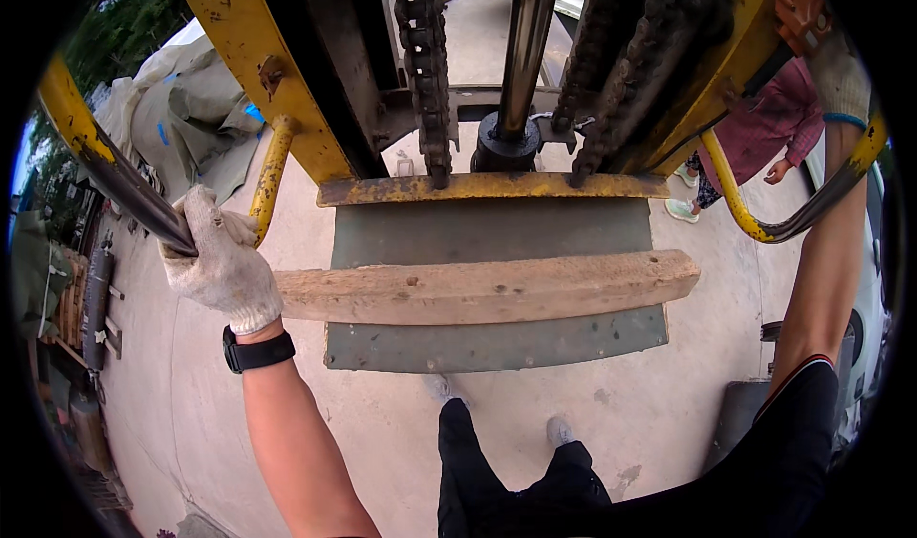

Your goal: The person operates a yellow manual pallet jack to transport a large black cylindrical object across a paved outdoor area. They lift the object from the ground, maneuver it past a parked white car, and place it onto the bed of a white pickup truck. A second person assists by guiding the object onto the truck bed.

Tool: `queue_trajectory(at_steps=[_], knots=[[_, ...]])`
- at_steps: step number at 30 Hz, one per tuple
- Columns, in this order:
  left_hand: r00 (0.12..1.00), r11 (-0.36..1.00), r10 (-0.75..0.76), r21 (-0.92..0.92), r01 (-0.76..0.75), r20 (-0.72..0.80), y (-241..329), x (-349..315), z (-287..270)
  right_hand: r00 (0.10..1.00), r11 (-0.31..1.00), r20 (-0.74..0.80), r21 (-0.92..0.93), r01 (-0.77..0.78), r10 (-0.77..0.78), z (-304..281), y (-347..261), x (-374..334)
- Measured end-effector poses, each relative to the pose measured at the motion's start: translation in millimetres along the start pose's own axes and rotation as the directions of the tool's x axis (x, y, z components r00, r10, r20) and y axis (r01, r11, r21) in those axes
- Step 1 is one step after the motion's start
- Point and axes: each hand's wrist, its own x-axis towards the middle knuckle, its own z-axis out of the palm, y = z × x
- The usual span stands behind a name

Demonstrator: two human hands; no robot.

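Note:
My left hand point(222, 266), in a white knitted glove, is closed around the curved yellow handle bar point(143, 194), where its paint has worn to dark metal. At the upper right, my right hand point(841, 81), also gloved, is raised beside an orange part point(800, 10) near the matching right handle bar point(734, 180). Its fingers are lost in the dark rim. Between the bars stands a yellow lifting mast point(478, 190) with chains point(427, 70) and a shiny piston rod point(531, 41). A wooden beam point(497, 288) lies crosswise over a grey-green panel point(487, 347) in front of the mast.
Beyond the right handle stands another person in a reddish top point(778, 122). Covered goods under a tarp point(196, 108) are at the far left, with stacked wood point(76, 294) nearer. A white vehicle point(871, 318) stands at the right edge. My feet are on concrete point(382, 442).

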Motion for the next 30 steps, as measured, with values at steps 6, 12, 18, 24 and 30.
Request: queue_trajectory(at_steps=[6,12,18,24,30], knots=[[0.983,0.987,-0.111,-0.102,0.126,0.143,2,-2,-8,1.000,0.999,0.004,0.038,-0.009,0.009,7,0,-8],[0.934,0.961,-0.204,-0.125,0.249,0.294,4,3,-12,1.000,0.997,-0.007,0.082,-0.012,0.013,7,1,-10],[0.942,0.960,-0.204,-0.134,0.246,0.268,9,6,-14,0.987,0.985,-0.155,0.173,-0.013,0.040,1,37,2],[0.943,0.949,-0.225,-0.163,0.269,0.247,3,4,-14,0.995,0.986,-0.098,0.169,-0.002,0.019,2,8,-20],[0.945,0.945,-0.255,-0.157,0.288,0.204,0,-1,2,0.942,0.996,-0.337,0.084,0.031,0.000,-1,17,-17]])
